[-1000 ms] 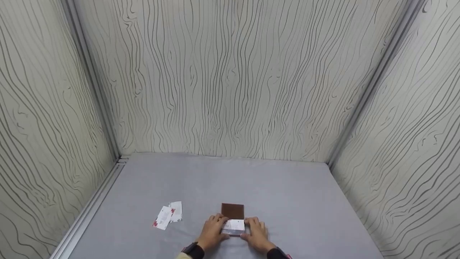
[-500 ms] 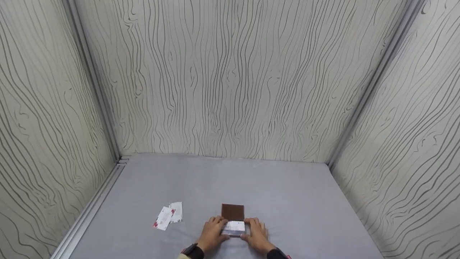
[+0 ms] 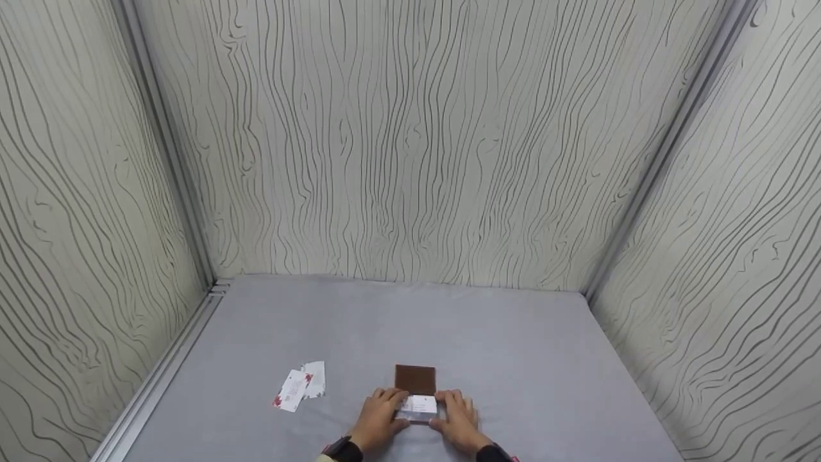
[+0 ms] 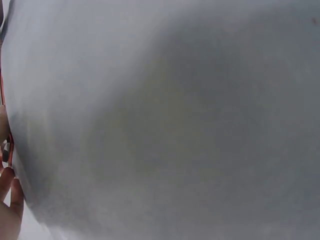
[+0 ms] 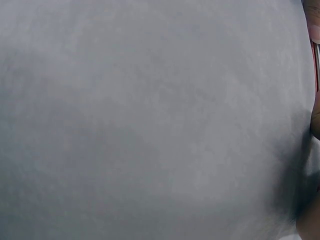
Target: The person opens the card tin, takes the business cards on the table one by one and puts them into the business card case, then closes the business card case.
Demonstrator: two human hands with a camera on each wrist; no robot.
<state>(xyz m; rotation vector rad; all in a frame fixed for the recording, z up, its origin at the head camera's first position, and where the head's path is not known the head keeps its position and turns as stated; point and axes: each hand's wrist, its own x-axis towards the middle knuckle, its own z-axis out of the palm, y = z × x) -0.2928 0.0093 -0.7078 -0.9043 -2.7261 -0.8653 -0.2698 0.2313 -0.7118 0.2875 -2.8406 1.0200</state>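
A brown card holder (image 3: pixel 415 380) lies opened flat on the grey cloth, its bare half on the far side. On the near half sits a white card (image 3: pixel 421 403), with a clear strip along its near edge. My left hand (image 3: pixel 377 416) holds the left side of that half, thumb at the near corner, fingers farther up. On the opposite side my right hand (image 3: pixel 459 420) grips likewise. The left wrist view catches fingertips (image 4: pixel 16 196) by the reddish holder edge at its left border; the right wrist view has a fingertip (image 5: pixel 314 31) at its right border.
To the left, a white card with red flower corners (image 3: pixel 292 390) overlaps another white card (image 3: pixel 315 380) on the grey cloth (image 3: pixel 513 346). Wood-grain patterned panels (image 3: pixel 410 141) stand behind and at both sides, with metal rails (image 3: pixel 160 378) at the left edge.
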